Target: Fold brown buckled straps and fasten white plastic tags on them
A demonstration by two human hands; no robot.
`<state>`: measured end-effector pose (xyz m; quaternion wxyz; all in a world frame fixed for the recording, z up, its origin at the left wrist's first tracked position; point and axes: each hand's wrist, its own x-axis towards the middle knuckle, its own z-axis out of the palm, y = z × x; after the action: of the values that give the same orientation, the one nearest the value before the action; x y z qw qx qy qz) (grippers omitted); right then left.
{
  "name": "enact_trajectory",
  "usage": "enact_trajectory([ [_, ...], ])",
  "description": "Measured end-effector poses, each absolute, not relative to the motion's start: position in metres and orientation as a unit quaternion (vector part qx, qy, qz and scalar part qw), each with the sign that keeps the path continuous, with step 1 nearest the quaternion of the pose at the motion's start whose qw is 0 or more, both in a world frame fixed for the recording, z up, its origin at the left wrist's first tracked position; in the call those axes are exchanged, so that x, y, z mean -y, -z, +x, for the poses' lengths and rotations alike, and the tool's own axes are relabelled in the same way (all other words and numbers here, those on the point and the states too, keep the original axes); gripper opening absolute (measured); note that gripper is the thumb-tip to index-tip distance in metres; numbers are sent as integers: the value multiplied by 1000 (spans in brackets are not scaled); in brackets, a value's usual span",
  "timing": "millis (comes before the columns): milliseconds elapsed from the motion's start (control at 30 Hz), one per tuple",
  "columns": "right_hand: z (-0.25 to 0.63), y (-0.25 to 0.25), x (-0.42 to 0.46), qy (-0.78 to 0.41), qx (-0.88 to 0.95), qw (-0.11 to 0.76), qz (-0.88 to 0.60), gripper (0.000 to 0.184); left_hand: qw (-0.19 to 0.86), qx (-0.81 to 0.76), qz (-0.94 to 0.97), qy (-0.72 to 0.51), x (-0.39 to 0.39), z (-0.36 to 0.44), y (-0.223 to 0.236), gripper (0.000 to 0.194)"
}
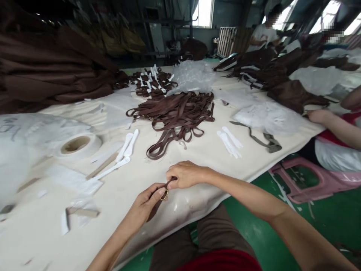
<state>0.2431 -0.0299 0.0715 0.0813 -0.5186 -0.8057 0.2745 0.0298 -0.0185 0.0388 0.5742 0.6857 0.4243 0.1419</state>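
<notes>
Near the front edge of the table, my left hand (148, 201) is closed around a brown strap (154, 213) with a small brass-coloured buckle (164, 194) by the thumb. My right hand (184, 175) pinches the same strap just beyond the buckle, its fingers curled in. The two hands nearly meet, and a length of strap hangs below the left one. Beyond them lies a heap of brown straps (180, 113), with one loop (158, 150) trailing toward me. How the strap runs through the buckle is partly hidden by my fingers.
On the left are a tape roll (79, 146), white strips (126, 145) and paper scraps. A clear plastic bag (270, 116), more white strips (229, 141) and a grey-green strap (270, 143) lie right. Another person's arm (335, 126) rests there, above a pink stool (310, 178). Brown fabric (50, 67) is piled far left.
</notes>
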Motion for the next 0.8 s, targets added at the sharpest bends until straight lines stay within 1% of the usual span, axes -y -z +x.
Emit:
enact_trajectory([
  [133,261,-69,44,-256,795,74,-545,18,551,-374,724,-179,20,52,-35,36],
  [267,275,-75,57,-235,793,55,-560,15,574,-367,719,-135,22,71,-37,39],
  [367,284,-77,62,-232,785,81,-569,14,569,-373,720,-136,27,84,-34,40],
  [433,293,-73,63,-257,775,126,-563,13,554,-382,724,-149,32,91,-29,41],
  [533,320,-58,65,-300,727,257,-562,16,540,-401,720,-171,38,95,-19,42],
  [600,346,-45,66,-259,650,337,-630,17,543,-420,700,-198,39,95,-11,44],
  [633,361,-39,67,-213,601,350,-686,18,549,-429,685,-213,39,94,-7,46],
  [667,375,-32,67,-159,550,342,-745,17,560,-435,668,-226,39,93,-4,47],
  [700,388,-26,68,-106,502,316,-798,16,575,-438,650,-235,39,93,-2,48],
  [767,409,-16,69,-27,436,236,-868,15,604,-442,614,-250,41,92,-1,48],
  [800,416,-11,69,-6,422,199,-885,16,616,-446,596,-258,42,91,-1,48],
])
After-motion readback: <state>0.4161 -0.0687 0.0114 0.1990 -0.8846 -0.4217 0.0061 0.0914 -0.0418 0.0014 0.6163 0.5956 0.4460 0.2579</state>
